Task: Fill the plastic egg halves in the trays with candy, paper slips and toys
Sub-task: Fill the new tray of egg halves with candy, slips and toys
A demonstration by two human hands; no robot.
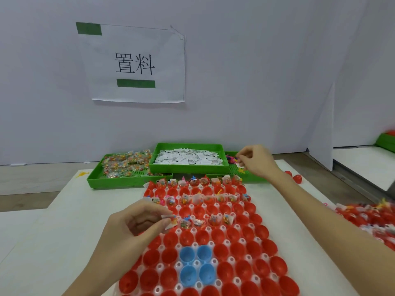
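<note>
Red egg halves (215, 236) between both hands (136, 223).

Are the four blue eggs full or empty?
Empty. The four blue egg halves show only bare blue insides, with no candy, paper or toy in them.

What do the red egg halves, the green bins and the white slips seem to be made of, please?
Red egg halves: glossy moulded plastic, judging by the highlights in their smooth cups. Green bins: rigid plastic, more matte, with a perforated grid floor. White slips: probably thin printed paper, since they lie flat, creased and loosely heaped.
</note>
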